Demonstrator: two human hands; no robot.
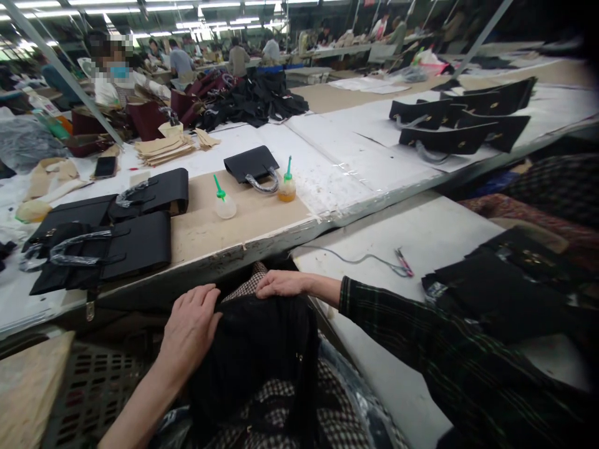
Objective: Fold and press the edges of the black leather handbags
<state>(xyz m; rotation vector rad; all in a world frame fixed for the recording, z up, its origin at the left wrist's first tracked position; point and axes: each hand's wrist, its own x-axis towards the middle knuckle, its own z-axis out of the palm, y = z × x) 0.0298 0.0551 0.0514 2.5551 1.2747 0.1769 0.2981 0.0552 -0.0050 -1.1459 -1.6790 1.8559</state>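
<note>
A black bag piece [262, 337] of soft-looking material lies over my lap, its upper edge stretched between my hands. My left hand [194, 318] grips that edge at its left corner, thumb and fingers closed on it. At the upper right, my right hand [284, 284] pinches the same edge with curled fingers. Small shiny metal bits show on the piece's right side. Beneath it is a brown-and-white checked cloth [337, 399]. My fingertips are partly hidden behind the edge.
Black handbags [135, 246] with wrapped handles lie on the worktable at left. Two glue bottles [287, 189] with green tips stand near a black flap [253, 163]. Black pieces [500, 280] are stacked at right. A plastic crate [93, 386] is at lower left. A masked co-worker [116, 87] sits opposite.
</note>
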